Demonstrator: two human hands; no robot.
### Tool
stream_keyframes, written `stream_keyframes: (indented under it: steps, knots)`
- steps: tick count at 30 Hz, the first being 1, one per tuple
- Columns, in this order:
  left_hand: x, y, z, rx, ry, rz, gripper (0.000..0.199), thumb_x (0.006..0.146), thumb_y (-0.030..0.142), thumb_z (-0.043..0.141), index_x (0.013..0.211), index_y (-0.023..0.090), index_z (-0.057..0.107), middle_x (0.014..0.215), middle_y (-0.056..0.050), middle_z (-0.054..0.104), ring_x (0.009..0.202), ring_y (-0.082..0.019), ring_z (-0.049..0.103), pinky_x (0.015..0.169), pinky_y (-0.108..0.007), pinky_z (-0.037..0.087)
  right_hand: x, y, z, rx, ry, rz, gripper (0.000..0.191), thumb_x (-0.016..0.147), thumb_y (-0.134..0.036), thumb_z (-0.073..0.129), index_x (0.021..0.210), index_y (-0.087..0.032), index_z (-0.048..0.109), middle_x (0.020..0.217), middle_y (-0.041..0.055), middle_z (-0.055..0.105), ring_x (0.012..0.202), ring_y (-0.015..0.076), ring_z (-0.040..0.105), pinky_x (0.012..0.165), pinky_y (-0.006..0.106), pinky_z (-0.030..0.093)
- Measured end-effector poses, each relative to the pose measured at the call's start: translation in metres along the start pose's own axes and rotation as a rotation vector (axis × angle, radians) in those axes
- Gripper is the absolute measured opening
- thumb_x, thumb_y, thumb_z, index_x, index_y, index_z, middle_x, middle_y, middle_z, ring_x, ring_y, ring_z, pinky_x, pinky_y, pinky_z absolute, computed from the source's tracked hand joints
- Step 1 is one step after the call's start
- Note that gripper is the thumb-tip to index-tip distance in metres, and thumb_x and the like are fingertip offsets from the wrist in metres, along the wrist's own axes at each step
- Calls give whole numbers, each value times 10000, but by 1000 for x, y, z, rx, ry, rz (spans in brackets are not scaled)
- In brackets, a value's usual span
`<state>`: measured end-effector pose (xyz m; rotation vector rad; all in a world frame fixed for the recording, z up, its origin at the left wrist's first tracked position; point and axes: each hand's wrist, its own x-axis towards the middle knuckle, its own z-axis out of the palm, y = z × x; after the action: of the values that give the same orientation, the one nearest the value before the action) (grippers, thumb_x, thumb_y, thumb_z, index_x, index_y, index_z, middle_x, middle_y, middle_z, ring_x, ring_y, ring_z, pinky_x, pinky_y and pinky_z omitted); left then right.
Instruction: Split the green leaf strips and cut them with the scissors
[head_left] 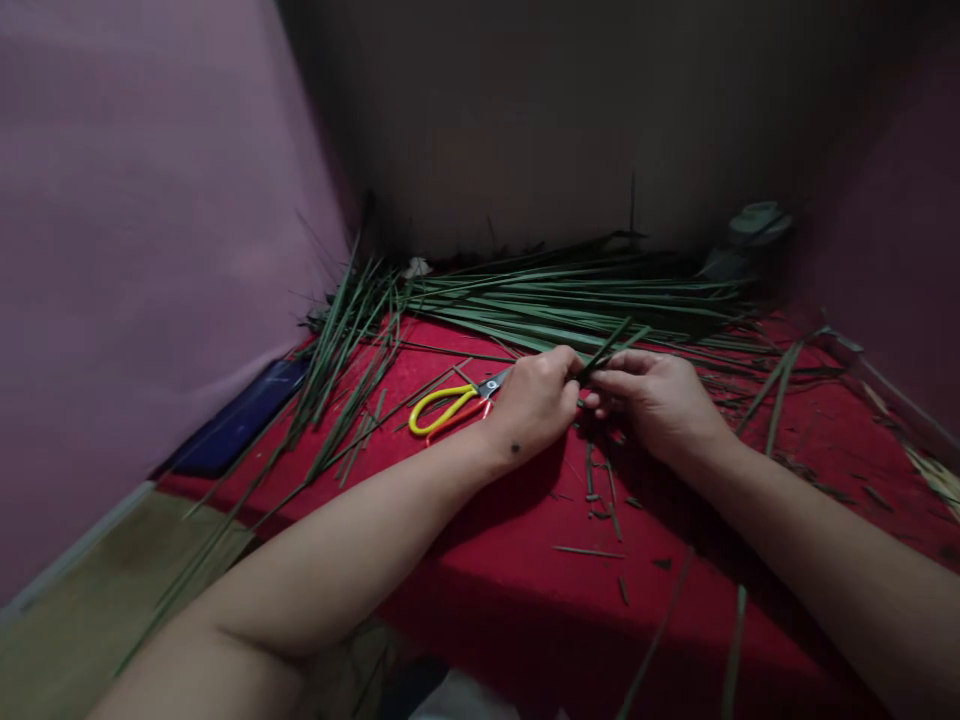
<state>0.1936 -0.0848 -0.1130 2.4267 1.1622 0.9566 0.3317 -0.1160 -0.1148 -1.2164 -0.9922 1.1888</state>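
Observation:
My left hand and my right hand meet over a red cloth, both pinching the same few narrow green leaf strips that stick up and away between them. Scissors with yellow handles lie on the cloth just left of my left hand, blades pointing toward it. Short cut leaf bits lie scattered under and in front of my hands.
A big pile of long green leaves lies across the back of the cloth. More long leaves fan out to the left over a blue object. A pink wall stands left; a pale object sits at back right.

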Motion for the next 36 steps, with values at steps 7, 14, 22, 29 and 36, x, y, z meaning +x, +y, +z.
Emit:
stream_keyframes:
  steps: [7,14,22,29,36]
  knots:
    - [3,0,1,-26,-53,-38,182,820,154,465,736,147,626,663,-33,645,614,-137,573,601,-248,409,0,0,-1,-46,32,-32,203,576,-200,738,658,-152,558,531,17,598,418,115,551,367,200,413]
    - [3,1,0,-84,-134,-68,201,833,134,439,784,143,633,634,-20,637,591,-124,588,600,-228,442,1,5,-4,-114,15,-80,202,628,-253,745,664,-153,573,526,6,594,415,98,529,389,197,409]
    - [4,-1,-1,7,-144,-99,228,831,158,443,801,158,669,719,-55,682,689,-163,621,669,-264,464,0,6,-5,-208,40,-94,236,641,-322,751,679,-149,595,533,23,625,436,116,553,418,213,420]
    - [4,0,-1,25,-188,-78,237,829,164,444,786,151,677,760,-75,699,721,-181,627,678,-279,459,-3,3,-4,-215,29,-87,214,632,-336,753,718,-174,642,554,15,623,458,124,551,427,232,421]
    - [4,1,-4,-1,-177,-61,253,804,167,424,782,157,676,734,-65,689,702,-184,618,665,-278,454,-4,4,-4,-215,64,-97,139,671,-305,723,694,-197,639,559,6,621,470,121,547,413,219,412]
